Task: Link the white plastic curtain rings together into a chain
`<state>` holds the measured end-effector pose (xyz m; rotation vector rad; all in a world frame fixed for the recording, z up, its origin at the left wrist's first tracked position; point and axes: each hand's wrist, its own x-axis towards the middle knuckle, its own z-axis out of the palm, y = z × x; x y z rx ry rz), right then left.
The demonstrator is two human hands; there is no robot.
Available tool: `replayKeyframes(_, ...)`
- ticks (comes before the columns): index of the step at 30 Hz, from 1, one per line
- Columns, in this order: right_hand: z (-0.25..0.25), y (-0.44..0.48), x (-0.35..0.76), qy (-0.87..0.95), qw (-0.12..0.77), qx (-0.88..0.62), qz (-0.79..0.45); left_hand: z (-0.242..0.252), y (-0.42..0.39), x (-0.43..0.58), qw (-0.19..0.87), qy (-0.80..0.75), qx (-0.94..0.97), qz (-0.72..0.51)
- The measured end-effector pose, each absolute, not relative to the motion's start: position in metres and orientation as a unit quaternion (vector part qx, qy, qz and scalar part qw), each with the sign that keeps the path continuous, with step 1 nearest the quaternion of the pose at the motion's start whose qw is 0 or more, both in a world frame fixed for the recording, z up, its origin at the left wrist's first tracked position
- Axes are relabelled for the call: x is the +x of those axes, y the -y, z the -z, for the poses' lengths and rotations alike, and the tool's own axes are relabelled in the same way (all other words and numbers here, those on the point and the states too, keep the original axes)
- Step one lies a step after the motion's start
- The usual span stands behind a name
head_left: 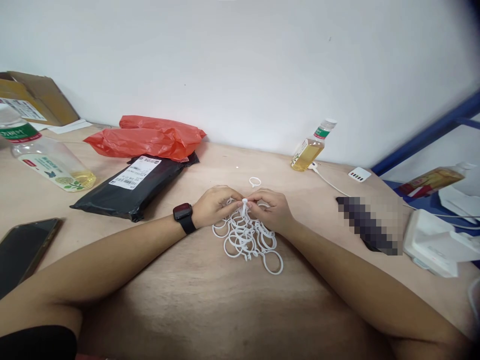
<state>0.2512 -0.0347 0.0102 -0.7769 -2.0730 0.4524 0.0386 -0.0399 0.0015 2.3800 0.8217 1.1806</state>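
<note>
My left hand [216, 206], with a black watch [182, 214] on its wrist, pinches a white plastic ring clip [245, 204] from one side. From the other side my right hand [272, 210] has its thumb and fingers closed on the same clip, so the fingertips nearly meet. Below and between the hands lies a tangled heap of white plastic rings [243, 239], each with a small tab. One loose ring [255, 182] rests on the table just beyond my fingers. Part of the clip is hidden by my fingers.
To the left are a black parcel [150, 182], a red plastic bag [146, 137], a drink bottle [48, 160], a phone [30, 250] and a cardboard box [41, 97]. Rightward stand another bottle [313, 147], a USB charger [359, 174], a pixelated dark object [369, 225] and a white device [431, 245].
</note>
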Motion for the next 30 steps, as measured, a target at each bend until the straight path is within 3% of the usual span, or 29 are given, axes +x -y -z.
replayKeyframes(15,-0.01,0.034,0.252,0.828,0.408,-0.31,-0.227,-0.003,0.041,0.041,0.177,-0.263,0.855,-0.41)
replayKeyframes(21,-0.005,0.037,0.248,0.792,0.413,-0.343,-0.29,-0.004,0.04,0.042,0.129,-0.268,0.84,-0.453)
replayKeyframes(27,-0.001,0.014,0.262,0.797,0.442,-0.386,-0.142,0.001,0.034,0.037,0.079,-0.335,0.811,-0.473)
replayKeyframes(30,0.003,-0.008,0.28,0.805,0.405,-0.422,-0.094,0.008,0.028,0.032,0.092,-0.405,0.783,-0.463)
